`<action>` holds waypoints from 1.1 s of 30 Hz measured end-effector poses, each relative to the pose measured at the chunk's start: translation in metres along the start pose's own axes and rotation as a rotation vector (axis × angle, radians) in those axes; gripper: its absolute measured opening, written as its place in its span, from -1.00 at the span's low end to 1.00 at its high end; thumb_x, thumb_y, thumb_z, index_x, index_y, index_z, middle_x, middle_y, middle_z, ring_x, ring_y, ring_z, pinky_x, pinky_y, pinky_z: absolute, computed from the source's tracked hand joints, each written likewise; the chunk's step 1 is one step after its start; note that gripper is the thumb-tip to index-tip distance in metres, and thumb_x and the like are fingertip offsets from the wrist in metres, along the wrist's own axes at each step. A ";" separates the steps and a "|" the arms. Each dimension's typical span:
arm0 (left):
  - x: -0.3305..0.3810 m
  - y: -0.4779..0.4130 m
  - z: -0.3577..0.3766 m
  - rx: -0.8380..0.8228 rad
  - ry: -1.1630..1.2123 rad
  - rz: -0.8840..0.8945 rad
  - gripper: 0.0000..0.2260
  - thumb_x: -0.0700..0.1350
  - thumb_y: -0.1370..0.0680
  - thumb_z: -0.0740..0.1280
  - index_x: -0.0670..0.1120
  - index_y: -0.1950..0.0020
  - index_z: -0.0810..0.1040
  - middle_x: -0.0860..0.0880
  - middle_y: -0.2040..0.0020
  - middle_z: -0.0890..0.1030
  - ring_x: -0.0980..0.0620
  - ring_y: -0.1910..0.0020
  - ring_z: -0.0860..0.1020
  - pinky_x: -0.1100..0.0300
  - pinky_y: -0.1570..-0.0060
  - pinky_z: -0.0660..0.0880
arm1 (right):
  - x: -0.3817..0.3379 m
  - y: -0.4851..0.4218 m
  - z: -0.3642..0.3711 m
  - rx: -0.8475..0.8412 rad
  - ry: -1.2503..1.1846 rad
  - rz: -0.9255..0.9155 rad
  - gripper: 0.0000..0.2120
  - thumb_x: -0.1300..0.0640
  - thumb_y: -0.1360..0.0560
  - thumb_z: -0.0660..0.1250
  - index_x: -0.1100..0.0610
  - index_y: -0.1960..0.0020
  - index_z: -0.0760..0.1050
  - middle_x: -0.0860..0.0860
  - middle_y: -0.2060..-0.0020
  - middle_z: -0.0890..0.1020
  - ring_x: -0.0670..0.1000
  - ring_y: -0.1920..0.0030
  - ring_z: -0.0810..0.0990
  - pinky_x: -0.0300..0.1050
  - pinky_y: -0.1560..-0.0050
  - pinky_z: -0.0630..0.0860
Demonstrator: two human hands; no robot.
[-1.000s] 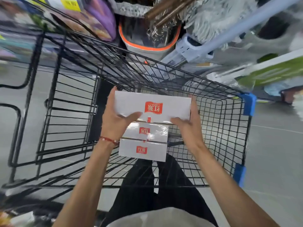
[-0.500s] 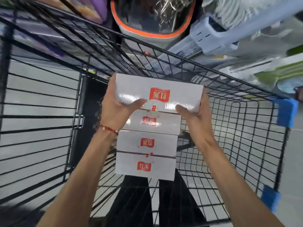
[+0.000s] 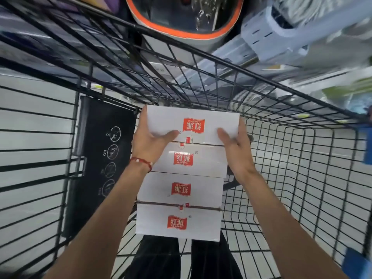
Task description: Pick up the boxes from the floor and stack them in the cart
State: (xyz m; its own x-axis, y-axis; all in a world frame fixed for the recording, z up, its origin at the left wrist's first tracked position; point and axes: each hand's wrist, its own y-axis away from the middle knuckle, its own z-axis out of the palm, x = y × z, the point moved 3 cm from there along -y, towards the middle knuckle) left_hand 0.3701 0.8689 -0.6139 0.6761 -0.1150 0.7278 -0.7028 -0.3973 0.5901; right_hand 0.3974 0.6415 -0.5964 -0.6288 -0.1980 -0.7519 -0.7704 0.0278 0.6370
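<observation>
4 HONGPAI logos (image 3: 193, 124): boxes (image 3: 159, 228) in cart (image 3: 302, 188), L hand (image 3: 149, 143), R hand (image 3: 235, 150) at top

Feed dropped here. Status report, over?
Left grip, right grip: each on one end of top box. Three stacked boxes beneath, inside cart. Nothing in the way.

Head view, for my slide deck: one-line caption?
Left hand and right hand hold a box by three others in the cart.

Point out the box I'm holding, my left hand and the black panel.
held box (image 3: 167, 119), head view, white top face
left hand (image 3: 147, 147), head view, back of hand
black panel (image 3: 90, 148), head view, bare part beside icons
</observation>
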 end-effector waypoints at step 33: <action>0.004 0.071 -0.007 0.022 -0.271 -0.136 -0.27 -0.07 -0.49 0.47 -0.11 -0.58 0.19 -0.11 -0.50 0.37 -0.13 -0.47 0.37 -0.09 -0.46 0.34 | 0.022 0.099 -0.017 0.186 0.004 0.160 -0.69 0.14 -0.68 0.30 0.00 -0.41 0.51 -0.06 -0.35 0.57 -0.05 -0.35 0.54 -0.20 -0.32 0.51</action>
State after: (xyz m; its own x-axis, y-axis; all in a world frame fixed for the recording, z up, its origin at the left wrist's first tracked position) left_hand 0.3213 0.8470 -0.5665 0.8002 -0.2973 0.5208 -0.5987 -0.4446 0.6662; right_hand 0.3089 0.6231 -0.5466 -0.7445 -0.1800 -0.6429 -0.6671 0.2387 0.7057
